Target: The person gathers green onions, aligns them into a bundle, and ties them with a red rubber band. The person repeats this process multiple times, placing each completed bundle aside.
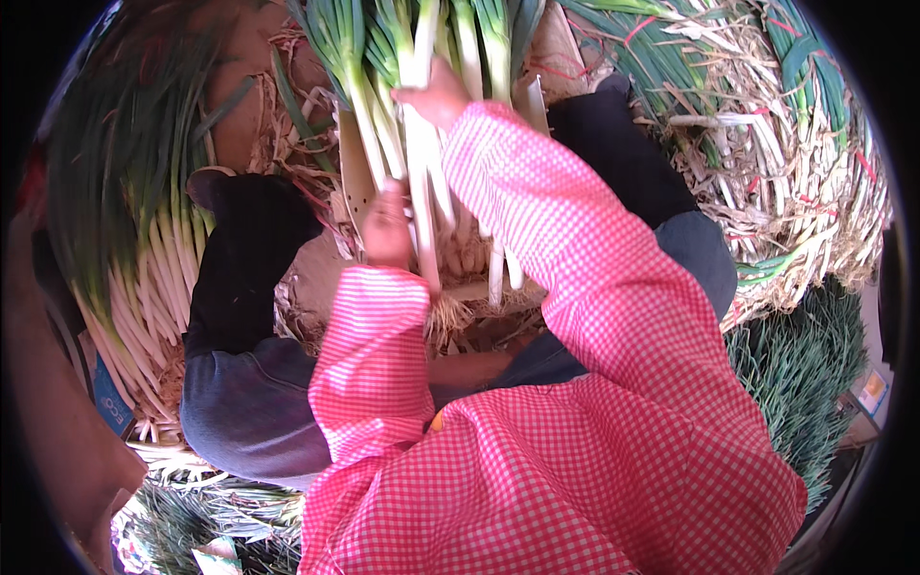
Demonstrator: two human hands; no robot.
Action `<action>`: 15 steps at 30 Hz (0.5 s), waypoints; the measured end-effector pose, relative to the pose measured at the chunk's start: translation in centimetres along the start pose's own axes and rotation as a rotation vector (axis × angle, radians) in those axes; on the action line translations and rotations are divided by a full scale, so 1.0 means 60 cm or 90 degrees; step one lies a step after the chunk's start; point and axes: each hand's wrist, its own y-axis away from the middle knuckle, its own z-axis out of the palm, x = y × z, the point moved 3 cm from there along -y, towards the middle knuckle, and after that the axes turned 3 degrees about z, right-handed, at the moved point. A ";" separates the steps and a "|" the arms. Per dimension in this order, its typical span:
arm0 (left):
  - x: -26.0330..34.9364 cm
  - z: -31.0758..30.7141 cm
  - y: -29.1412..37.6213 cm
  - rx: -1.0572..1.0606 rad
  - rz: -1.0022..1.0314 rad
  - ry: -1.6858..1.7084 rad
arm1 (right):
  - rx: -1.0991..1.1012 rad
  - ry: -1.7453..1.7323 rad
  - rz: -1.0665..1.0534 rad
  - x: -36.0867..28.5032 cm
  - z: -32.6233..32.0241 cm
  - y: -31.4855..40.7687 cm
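Note:
A long green onion [422,208] with a thick white stalk hangs roots down in front of me, its root tuft at the bottom. My right hand [440,95] grips this stalk high up, just below the green leaves. Lower and to the left, my left hand [387,226] is beside the white stalks with its thumb raised. It is blurred, and whether it holds a stalk is hidden. More green onions [471,50] lie around the gripped one, leaves toward the top of the view. They rest over a crate-like holder with a perforated side wall [353,172].
A large pile of green onions [136,237] lies on the left. Tied bundles with dry husks and red ties [776,158] are heaped on the right. Dark green leaves [798,381] stand at the lower right. My bent legs [244,251] flank the holder; dry peelings [277,136] litter the ground.

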 end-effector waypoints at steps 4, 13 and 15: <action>0.025 -0.025 -0.016 0.073 0.102 -0.288 | 0.081 0.161 -0.036 -0.014 -0.018 -0.033; -0.036 0.003 -0.004 0.158 0.227 -0.503 | 0.303 0.175 -0.254 0.050 0.045 0.026; -0.047 0.009 0.000 0.161 0.279 -0.518 | 0.309 0.209 -0.214 0.063 0.052 0.035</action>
